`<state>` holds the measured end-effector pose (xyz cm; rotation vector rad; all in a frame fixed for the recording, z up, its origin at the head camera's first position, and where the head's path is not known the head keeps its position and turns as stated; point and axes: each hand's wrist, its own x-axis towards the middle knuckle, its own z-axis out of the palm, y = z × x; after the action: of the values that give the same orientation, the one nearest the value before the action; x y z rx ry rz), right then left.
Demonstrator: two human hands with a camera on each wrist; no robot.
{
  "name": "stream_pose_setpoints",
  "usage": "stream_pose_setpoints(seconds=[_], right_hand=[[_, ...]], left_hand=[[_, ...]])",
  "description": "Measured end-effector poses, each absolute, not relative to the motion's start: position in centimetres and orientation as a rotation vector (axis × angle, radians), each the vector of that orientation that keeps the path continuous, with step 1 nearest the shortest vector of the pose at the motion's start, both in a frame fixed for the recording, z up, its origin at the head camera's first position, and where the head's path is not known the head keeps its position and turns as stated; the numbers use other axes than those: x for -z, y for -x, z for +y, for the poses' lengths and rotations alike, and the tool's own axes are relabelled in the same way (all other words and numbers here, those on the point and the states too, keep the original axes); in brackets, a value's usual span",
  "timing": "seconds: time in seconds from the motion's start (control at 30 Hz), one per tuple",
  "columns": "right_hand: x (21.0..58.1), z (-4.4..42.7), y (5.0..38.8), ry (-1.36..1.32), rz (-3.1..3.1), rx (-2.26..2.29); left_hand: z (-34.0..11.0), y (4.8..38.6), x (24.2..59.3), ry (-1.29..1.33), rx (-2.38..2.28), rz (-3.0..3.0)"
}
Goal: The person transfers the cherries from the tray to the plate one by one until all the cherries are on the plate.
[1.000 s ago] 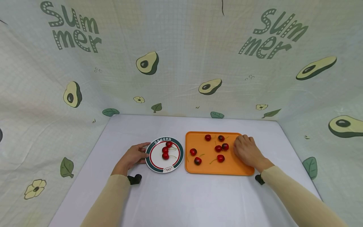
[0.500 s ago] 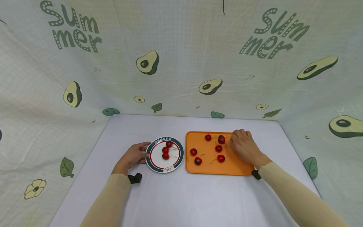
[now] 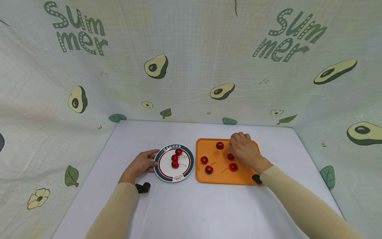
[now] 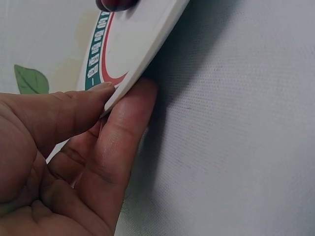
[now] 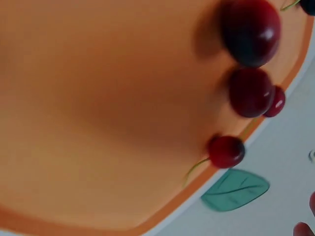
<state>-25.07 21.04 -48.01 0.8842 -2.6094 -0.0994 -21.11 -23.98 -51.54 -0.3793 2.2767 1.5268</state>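
My left hand (image 3: 142, 165) pinches the left rim of a white plate (image 3: 162, 171) with a green border; the left wrist view shows the thumb on top and fingers underneath. Three cherries (image 3: 174, 158) lie on the plate. My right hand (image 3: 244, 149) is over an orange tray (image 3: 218, 178) and appears to hold a cherry (image 3: 220, 146) by its stem, just left of the fingers, overlapping another cherry. Several cherries (image 3: 209, 169) lie on the tray. One cherry (image 5: 226, 151), hidden by the hand in the head view, shows in the right wrist view. Only right fingertips (image 5: 303, 229) show there.
Plate and tray stand side by side on a white table (image 3: 179, 212). A patterned curtain (image 3: 191, 66) closes off the back and sides. Black wrist mounts (image 3: 143, 188) sit by both sleeves.
My right hand has moved left across the tray; a cherry that lay beside another has left its spot and moved left with the hand. The left hand and plate have stayed put.
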Motion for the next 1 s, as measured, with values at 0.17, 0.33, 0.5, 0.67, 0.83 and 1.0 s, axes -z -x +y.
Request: stream_pose_setpoints(seconds=[0.17,0.33,0.5,0.67,0.83,1.0], right_hand=[[47.3,18.0,25.2,-0.952,-2.610,0.108],[47.2,14.9,25.2,-1.022,-2.591,0.112],[47.7,11.5,24.8,-1.090,-2.535,0.103],[48.4,8.4,23.9,-1.171,-2.513,0.099],[49.0,5.7,22.9,-1.222,-2.500,0.173],[49.4,3.5,22.4,-1.201,-2.486,0.292]], left_hand=[[-24.0,21.0,51.5,0.388,-1.529,2.272],[-24.0,21.1,51.6,0.390,-1.527,2.275],[-24.1,21.2,51.7,0.404,-1.526,2.275],[-24.1,21.2,51.8,0.401,-1.529,2.270],[-24.1,21.3,51.9,0.392,-1.540,2.256],[-24.2,21.4,51.9,0.394,-1.542,2.245]])
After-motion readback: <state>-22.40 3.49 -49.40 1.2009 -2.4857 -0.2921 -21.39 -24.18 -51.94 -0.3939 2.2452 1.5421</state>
